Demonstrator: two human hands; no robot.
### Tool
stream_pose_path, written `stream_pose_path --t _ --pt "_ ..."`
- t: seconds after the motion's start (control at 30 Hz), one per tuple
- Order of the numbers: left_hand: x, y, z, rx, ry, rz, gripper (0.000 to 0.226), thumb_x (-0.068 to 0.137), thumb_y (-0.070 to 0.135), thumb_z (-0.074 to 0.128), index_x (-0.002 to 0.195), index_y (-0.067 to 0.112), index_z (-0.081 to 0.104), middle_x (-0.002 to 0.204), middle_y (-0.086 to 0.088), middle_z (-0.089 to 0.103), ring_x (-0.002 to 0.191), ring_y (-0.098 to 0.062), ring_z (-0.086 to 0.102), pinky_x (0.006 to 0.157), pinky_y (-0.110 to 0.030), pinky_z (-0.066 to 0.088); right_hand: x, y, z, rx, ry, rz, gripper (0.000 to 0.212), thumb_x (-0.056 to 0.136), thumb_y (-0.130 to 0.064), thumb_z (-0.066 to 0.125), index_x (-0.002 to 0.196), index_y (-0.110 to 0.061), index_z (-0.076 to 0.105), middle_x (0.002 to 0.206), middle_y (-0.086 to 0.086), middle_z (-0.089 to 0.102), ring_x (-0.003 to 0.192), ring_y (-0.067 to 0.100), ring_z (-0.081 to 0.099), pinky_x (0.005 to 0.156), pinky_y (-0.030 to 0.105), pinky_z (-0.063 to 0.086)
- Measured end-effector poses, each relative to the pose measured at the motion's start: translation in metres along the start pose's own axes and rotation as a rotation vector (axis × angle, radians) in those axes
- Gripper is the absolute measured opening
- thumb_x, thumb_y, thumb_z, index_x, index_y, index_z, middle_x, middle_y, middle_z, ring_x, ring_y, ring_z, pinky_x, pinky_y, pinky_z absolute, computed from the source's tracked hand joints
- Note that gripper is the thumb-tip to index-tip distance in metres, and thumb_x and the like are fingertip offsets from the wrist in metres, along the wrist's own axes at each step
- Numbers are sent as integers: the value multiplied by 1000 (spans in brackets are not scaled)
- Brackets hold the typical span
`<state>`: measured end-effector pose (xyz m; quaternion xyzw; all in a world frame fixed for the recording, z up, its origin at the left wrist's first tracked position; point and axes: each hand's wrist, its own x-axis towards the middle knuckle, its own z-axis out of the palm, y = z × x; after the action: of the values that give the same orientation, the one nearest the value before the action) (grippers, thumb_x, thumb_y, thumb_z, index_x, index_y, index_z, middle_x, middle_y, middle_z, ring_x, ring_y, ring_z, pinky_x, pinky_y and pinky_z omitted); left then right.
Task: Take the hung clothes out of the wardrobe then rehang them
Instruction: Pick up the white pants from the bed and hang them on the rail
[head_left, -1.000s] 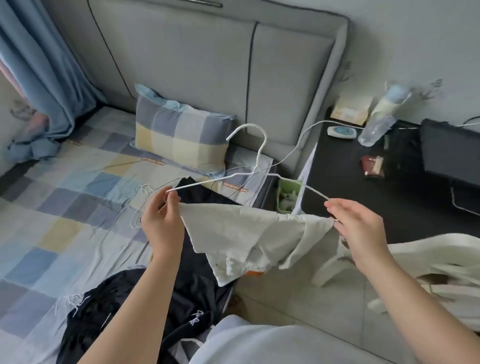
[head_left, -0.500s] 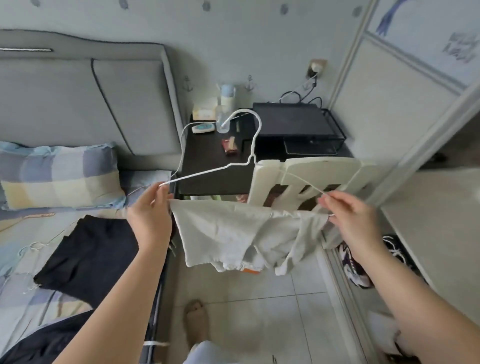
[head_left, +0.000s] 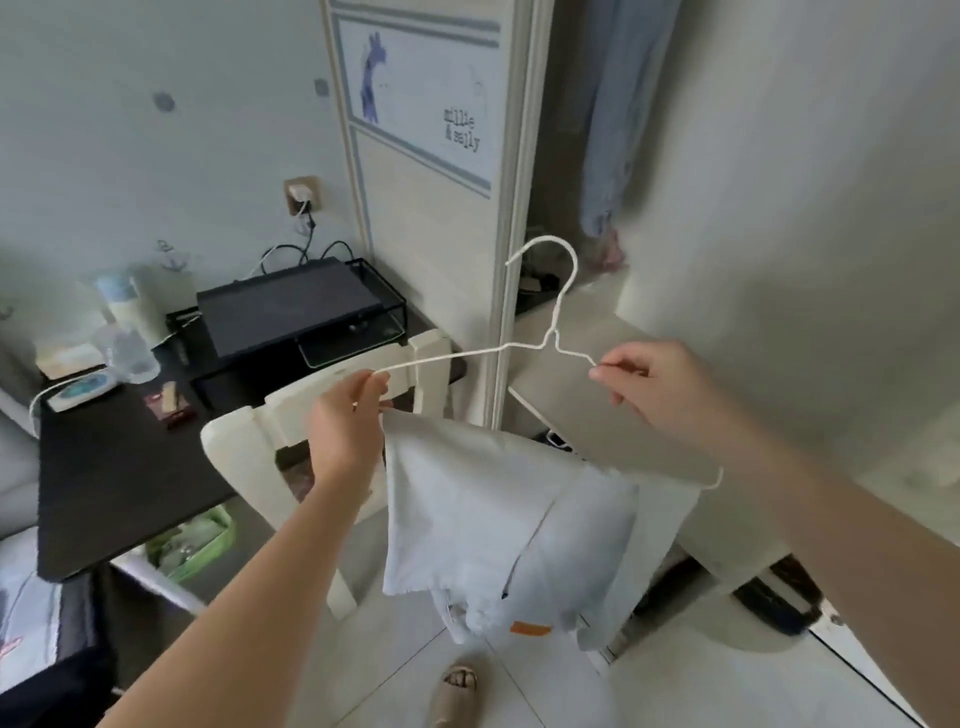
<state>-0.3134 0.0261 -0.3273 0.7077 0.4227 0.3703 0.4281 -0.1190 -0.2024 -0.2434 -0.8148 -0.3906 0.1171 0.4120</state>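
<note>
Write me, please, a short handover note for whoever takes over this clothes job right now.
Left grip pinches the left end of the white wire hanger. Right grip pinches its right shoulder.
The pale garment is draped over the hanger's bottom bar, held up in front of the open wardrobe.
Done: garment is on the hanger.
Left: hook it on the wardrobe rail, which is out of view.

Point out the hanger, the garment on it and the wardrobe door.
hanger (head_left: 551, 340), head view, the neck below the hook.
garment (head_left: 467, 499), head view, the middle of the cloth.
wardrobe door (head_left: 415, 234), head view, the plain panel under the picture.
</note>
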Motion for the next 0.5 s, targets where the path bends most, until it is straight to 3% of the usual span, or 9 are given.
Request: stream_pose_path --t 0.07,0.13,0.23,0.3,0.4,0.43,0.5 --pt "7 17 40 -7 -106 66 16 101 30 54 93 29 68 81 15 68 79 -10 68 69 -26 51 3 1 -19 -13 -23 45 31 91 -22 66 66 -5 62 46 -1 53 33 7 39 40 21 32" --pt "14 34 77 12 -213 162 19 101 28 53 92 27 69 79 8 69 77 -13 67 68 -28 51 6 2 -36 -4 -58 115 30 93 -22 64 65 -12 63 44 -3 51 31 12 38 36 19 29" --pt "28 55 126 51 -339 256 19 102 34 52 98 28 69 76 9 68 76 -14 65 63 -20 46 9 2 -58 81 -95 240 20 96 -22 59 84 -10 70 52 0 48 36 13 35 36 19 27" --pt "39 65 150 79 -401 257 27 101 39 53 114 23 70 92 5 73 92 -19 67 65 -21 39 14 6 -69 144 -119 325 21 97 -21 58 92 -4 69 53 -2 40 38 11 31 37 19 25" --pt "47 75 175 102 -484 87 52 95 49 58 136 17 55 128 -6 62 117 -26 59 85 -29 42 32 13 -71 277 -73 421 19 96 -17 58 96 0 66 55 -1 33 42 10 28 38 21 24" --pt "46 75 184 122 -522 52 58 93 56 57 132 13 54 129 -10 60 114 -30 60 84 -33 45 39 14 -70 323 -43 441 17 95 -16 59 95 -1 65 55 -2 32 42 10 27 37 21 26" --pt "39 75 201 221 -690 41 62 91 66 49 108 7 61 107 -18 66 98 -36 66 69 -35 45 57 15 -68 390 0 455 12 94 -15 60 94 -3 62 54 -4 32 42 10 27 37 21 30"
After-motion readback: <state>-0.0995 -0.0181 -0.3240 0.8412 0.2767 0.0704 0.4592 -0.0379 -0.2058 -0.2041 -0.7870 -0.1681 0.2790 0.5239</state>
